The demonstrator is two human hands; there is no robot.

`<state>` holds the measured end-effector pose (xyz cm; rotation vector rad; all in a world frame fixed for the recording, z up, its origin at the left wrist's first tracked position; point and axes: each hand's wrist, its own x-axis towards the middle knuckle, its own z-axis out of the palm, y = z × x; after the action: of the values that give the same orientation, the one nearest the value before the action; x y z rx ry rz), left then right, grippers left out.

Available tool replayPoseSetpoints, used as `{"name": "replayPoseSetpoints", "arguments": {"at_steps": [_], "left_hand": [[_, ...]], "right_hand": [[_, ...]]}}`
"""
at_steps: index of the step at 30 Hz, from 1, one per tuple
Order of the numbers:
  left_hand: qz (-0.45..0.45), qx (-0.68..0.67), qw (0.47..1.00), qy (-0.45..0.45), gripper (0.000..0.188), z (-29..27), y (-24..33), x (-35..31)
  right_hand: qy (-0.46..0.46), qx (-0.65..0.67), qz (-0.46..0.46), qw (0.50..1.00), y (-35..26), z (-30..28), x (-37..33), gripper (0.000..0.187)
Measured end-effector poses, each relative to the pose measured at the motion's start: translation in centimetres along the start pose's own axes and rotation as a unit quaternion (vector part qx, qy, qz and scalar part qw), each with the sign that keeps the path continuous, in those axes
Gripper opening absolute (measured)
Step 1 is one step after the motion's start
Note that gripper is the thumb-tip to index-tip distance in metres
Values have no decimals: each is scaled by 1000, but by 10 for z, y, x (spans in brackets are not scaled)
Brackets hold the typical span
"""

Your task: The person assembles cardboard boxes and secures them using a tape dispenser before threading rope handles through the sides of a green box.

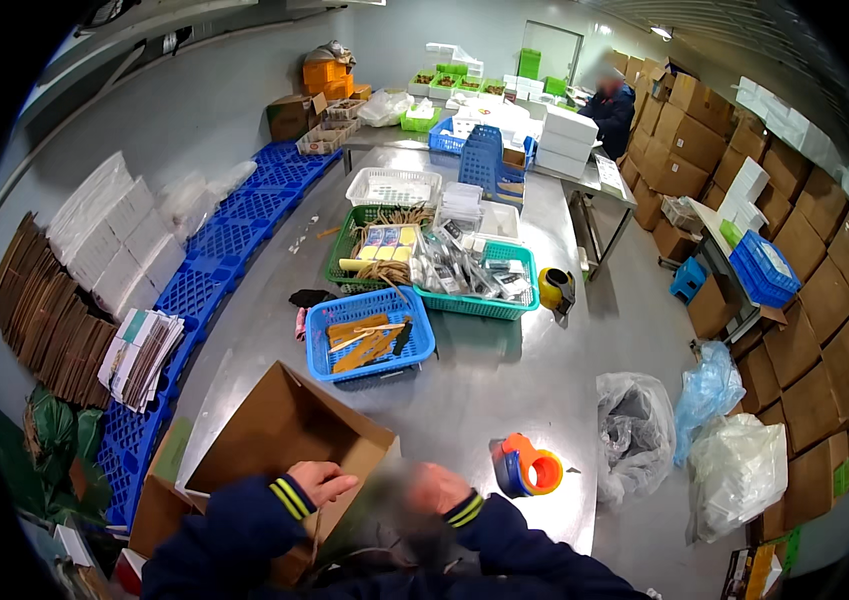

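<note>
A brown cardboard box (252,412) stands open at the near left of the metal table. My left hand (322,484) is over its opening, beside the right-hand flap (369,455). Its fingers stretch to the right with no object visible in them. A thin brown strand hangs just below that hand. Just right of the box, my right hand (436,489) is raised near my body. A blurred patch hides its fingertips and anything they hold. On the table to its right lies an orange and blue tape dispenser (527,468).
Ahead stand a blue basket (317,318) with brown strips, a green basket (336,262), and a teal basket (484,308) of packaged items. Blue pallets (206,275) line the left. Plastic bags (739,475) and stacked cartons (812,320) are right. Another person (612,110) is far back.
</note>
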<state>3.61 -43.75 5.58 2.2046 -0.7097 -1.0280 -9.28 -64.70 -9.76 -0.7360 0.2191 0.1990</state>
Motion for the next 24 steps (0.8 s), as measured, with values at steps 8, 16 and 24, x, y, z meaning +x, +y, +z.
{"name": "replayPoseSetpoints", "arguments": {"at_steps": [8, 16, 24], "left_hand": [[109, 258, 943, 178, 22, 40, -10, -63], [126, 225, 942, 213, 17, 43, -16, -47], [138, 212, 944, 213, 14, 44, -16, -48]], "right_hand": [[-139, 40, -369, 918, -139, 45, -157, 33], [338, -438, -440, 707, -179, 57, -210, 21], [-42, -29, -560, 827, -202, 24, -274, 25]]}}
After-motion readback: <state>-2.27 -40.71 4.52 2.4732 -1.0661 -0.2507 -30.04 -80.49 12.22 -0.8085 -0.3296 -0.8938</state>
